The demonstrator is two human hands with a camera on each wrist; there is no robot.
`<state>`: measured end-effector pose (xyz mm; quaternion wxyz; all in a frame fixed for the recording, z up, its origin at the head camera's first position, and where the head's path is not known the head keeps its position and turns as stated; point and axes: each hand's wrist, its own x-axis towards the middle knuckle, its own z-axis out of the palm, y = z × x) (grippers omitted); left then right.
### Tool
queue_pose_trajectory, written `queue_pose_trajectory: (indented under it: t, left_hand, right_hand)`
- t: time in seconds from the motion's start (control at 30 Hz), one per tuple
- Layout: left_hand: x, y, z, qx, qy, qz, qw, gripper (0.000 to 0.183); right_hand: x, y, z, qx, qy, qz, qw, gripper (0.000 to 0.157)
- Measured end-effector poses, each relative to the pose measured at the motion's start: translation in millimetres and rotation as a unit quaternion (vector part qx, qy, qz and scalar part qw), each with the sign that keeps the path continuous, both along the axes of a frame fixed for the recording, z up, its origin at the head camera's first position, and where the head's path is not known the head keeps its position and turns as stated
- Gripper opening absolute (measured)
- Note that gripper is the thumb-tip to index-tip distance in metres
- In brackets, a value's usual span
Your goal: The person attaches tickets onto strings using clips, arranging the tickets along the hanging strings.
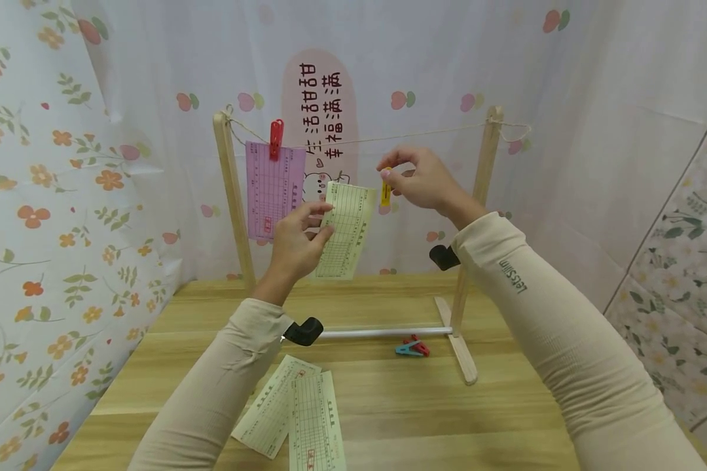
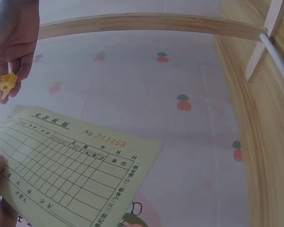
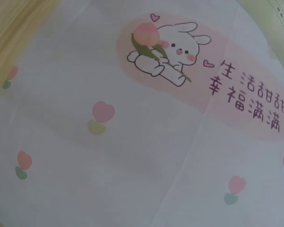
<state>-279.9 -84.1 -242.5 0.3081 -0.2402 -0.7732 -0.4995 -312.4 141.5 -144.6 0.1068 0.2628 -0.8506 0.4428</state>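
My left hand [image 1: 299,245] pinches a pale green receipt slip [image 1: 347,229] by its left side, holding it upright below the string [image 1: 383,137]. In the left wrist view the printed slip [image 2: 80,165] fills the lower left, with a thumb on its edge. To the right of the slip, my right hand [image 1: 424,180] pinches a yellow clothespin [image 1: 385,188] between thumb and fingers, a little under the string. The clothespin [image 2: 7,84] also shows near the right hand in the left wrist view. A pink slip [image 1: 273,190] hangs from the string by a red clothespin [image 1: 276,139].
The string runs between two wooden posts [image 1: 486,157], joined low down by a white rod [image 1: 383,333]. On the wooden table [image 1: 400,412] lie a blue clothespin [image 1: 408,348], a red clothespin [image 1: 421,347] and two more green slips [image 1: 318,418]. A printed curtain [image 1: 424,59] hangs behind.
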Motion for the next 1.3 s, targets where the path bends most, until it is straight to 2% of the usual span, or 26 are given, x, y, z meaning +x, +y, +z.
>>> queue_pose_trajectory:
  t: [0.2,0.33,0.63,0.87,1.1,1.3]
  left_hand:
    - [-0.2,4,2.6,0.026,0.033,-0.001,0.9991,0.029]
    - [-0.1,7,4.9,0.042,0.041,0.0,0.9983,0.028]
    - [-3.3,10,11.2,0.068,0.07,0.013,0.9952,0.028]
    - [-3.4,9,13.4,0.083,0.079,0.01,0.9933,0.028]
    - [-4.1,8,17.9,0.082,0.084,0.022,0.9928,0.026]
    - [-6.0,6,20.1,0.104,0.072,0.004,0.992,0.027]
  right_hand:
    - [2.3,-4,8.6,0.014,0.023,-0.011,1.0,0.016]
    - [4.3,-6,14.1,0.022,0.037,-0.011,0.999,0.019]
    - [7.5,-14,26.3,0.008,0.058,-0.003,0.998,0.017]
    - [8.8,-17,34.4,0.013,0.065,-0.004,0.998,0.019]
    - [9.8,-25,44.5,0.01,0.081,-0.013,0.997,0.023]
    - [10.0,-33,50.8,0.001,0.094,-0.016,0.995,0.032]
